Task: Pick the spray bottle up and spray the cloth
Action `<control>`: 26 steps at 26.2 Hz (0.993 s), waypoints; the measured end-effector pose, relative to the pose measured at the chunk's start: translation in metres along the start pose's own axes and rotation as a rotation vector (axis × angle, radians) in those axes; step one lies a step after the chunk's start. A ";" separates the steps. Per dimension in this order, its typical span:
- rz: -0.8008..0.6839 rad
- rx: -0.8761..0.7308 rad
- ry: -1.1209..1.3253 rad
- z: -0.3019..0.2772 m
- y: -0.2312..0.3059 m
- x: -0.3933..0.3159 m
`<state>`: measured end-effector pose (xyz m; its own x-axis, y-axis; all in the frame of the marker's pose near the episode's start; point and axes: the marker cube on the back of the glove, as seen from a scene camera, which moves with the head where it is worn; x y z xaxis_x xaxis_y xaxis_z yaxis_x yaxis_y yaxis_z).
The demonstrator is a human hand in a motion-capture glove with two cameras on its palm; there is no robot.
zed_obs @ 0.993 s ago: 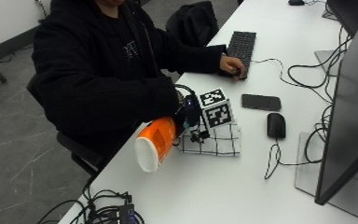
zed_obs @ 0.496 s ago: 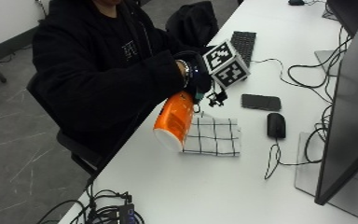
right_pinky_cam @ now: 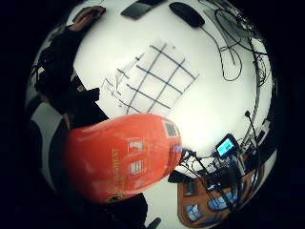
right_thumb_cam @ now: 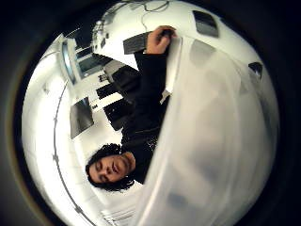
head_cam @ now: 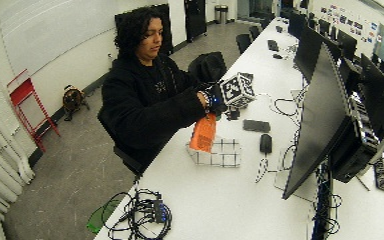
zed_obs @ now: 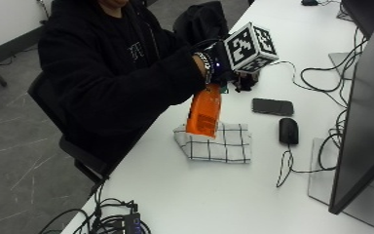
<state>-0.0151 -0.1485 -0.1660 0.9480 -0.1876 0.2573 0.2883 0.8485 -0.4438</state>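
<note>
In the outside view my gloved right hand is raised over the table and grips the top of the orange spray bottle. The bottle hangs nearly upright, its base just above the near left part of the cloth. This cloth is white with a dark grid and lies partly folded on the white table. The little finger side palm view has the orange bottle close to the palm and the cloth flat below it. A pale translucent surface fills the thumb side palm view. The wide view shows the bottle over the cloth.
A black phone and a black mouse lie just beyond the cloth. A large monitor and loose cables stand to the right. The person's bare hand rests on a keyboard. A cable bundle lies at the near edge.
My right hand has risen and moved away from the table's edge. The bottle has swung from lying tilted with its base outward to hanging nearly upright over the cloth.
</note>
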 end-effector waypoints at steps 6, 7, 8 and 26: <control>-0.159 0.202 -0.168 -0.014 -0.013 -0.011; -0.191 0.253 -0.207 -0.015 -0.019 -0.014; -0.223 0.310 -0.244 -0.016 -0.026 -0.018; -0.309 0.902 -0.645 0.030 -0.158 -0.049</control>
<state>-0.1107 -0.2592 -0.0828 0.5333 -0.3822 0.7546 0.0489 0.9045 0.4236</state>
